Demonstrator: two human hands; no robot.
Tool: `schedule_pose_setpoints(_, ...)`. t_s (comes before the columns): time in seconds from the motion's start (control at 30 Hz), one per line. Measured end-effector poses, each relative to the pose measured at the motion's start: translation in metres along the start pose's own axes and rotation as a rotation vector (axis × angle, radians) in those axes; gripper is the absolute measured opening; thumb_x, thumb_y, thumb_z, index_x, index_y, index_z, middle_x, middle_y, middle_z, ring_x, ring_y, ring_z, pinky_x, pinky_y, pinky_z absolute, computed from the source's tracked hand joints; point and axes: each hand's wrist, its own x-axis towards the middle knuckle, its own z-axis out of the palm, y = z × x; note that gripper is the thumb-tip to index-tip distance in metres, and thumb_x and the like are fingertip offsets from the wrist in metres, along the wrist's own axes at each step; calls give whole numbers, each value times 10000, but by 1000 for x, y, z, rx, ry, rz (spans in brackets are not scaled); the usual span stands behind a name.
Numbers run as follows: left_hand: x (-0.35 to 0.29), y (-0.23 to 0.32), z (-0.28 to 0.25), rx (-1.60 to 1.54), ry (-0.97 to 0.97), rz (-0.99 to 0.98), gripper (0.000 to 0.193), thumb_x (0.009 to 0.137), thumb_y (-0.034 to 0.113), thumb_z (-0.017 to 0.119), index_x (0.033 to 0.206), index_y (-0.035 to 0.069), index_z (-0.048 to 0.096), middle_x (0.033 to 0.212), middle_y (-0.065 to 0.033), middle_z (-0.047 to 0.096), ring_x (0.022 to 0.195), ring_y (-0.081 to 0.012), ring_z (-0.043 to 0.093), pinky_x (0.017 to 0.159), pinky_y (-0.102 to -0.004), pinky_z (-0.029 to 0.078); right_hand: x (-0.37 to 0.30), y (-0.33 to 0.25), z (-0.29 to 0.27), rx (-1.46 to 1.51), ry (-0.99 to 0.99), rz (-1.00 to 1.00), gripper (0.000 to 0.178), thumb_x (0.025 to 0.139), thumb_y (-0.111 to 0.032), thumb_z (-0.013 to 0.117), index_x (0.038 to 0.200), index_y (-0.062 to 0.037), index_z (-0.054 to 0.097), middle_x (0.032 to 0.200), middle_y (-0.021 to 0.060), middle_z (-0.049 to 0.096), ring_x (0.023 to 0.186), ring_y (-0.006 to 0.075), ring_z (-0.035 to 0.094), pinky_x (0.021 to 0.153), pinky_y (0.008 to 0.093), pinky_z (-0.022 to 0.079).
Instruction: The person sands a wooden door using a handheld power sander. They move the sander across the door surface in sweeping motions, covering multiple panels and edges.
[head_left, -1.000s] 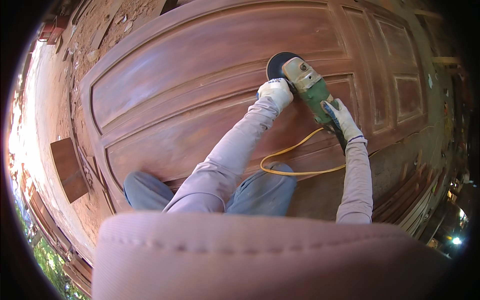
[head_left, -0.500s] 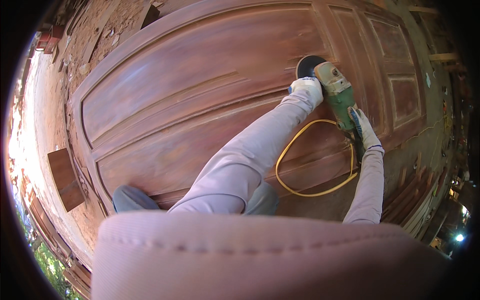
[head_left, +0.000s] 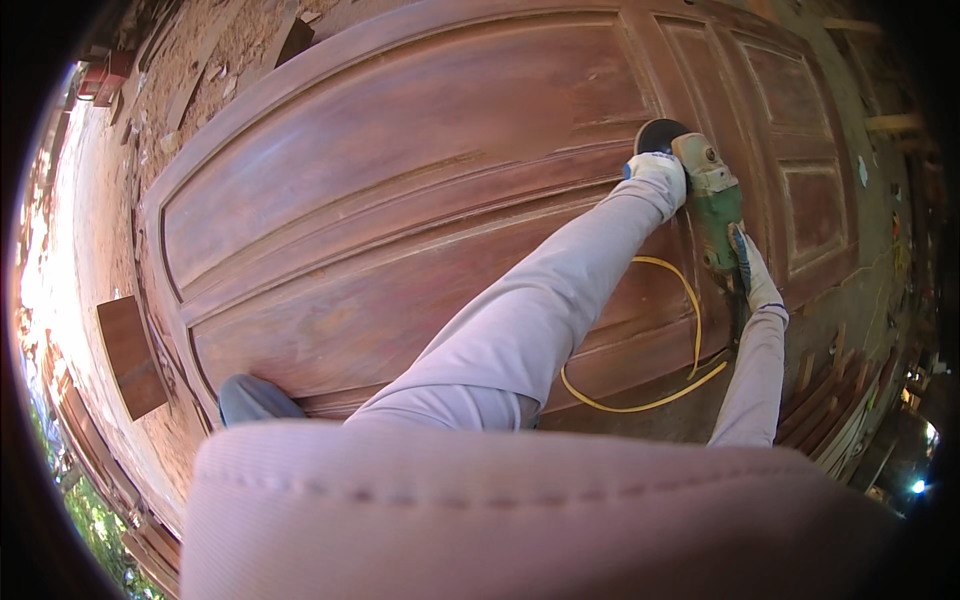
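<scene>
A green angle grinder (head_left: 716, 205) with a dark round disc (head_left: 660, 135) rests over the reddish-brown panelled wooden door (head_left: 400, 300). My left hand (head_left: 659, 178), in a white and blue work glove, is closed at the tool's head, close to the disc; its grip is on the side turned from view. My right hand (head_left: 756, 268), gloved the same way, wraps the rear of the grinder's body. A yellow cord (head_left: 696, 310) loops below the grinder across the door's near edge. The disc lies by the rail between the long panels and the smaller ones.
A brown board (head_left: 133, 357) lies on the ground at the left. Wood scraps (head_left: 292, 42) and debris are beyond the door's far left. Stacked wooden strips (head_left: 825, 400) lie at the right. My knee (head_left: 257, 398) is against the door's near edge.
Both hands have moved the grinder to the right across the door and slightly nearer. The yellow cord has shifted along with it and its loop has changed shape.
</scene>
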Motion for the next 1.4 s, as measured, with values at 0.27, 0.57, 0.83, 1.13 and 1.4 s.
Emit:
schedule_pose_setpoints(0.27,-38,-14,-24,-35,-41,-128,399,882,337,649,1183,89,735,1209,-164,725,1117,-316,708,909,-454,574,-17,-10,19,-109,3,-27,650,926,-580,682,1332,-79,600,1081,70,681,855,153,651,690,317,535)
schedule_pose_setpoints(0.57,-137,-107,-51,-11,50,-243,314,887,274,622,1094,75,751,1136,-184,738,1102,-344,701,936,-463,561,-94,-54,118,101,-241,-47,509,903,-353,799,1207,-31,548,990,150,724,756,208,753,530,310,558)
schedule_pose_setpoints(0.83,-290,-222,-62,-9,380,-262,335,860,367,696,932,42,730,850,-218,724,873,-415,704,772,-516,543,-144,-52,234,-465,-212,-331,892,731,-713,771,1286,-38,593,1187,224,713,1158,382,665,992,427,511)
schedule_pose_setpoints(1.13,-447,-260,-66,-606,518,-354,150,915,160,729,840,34,697,603,-1,605,534,-85,524,513,-295,423,-252,-44,297,-491,-269,-527,820,753,-736,727,1313,-163,552,1113,186,706,1082,383,677,945,488,523)
schedule_pose_setpoints(1.4,-498,-237,-85,-840,630,-238,102,929,73,712,860,9,673,660,4,609,544,-58,508,481,-233,394,-309,-43,296,-452,-250,-614,720,809,-688,709,1288,-174,547,1120,195,691,1082,407,671,920,510,529)
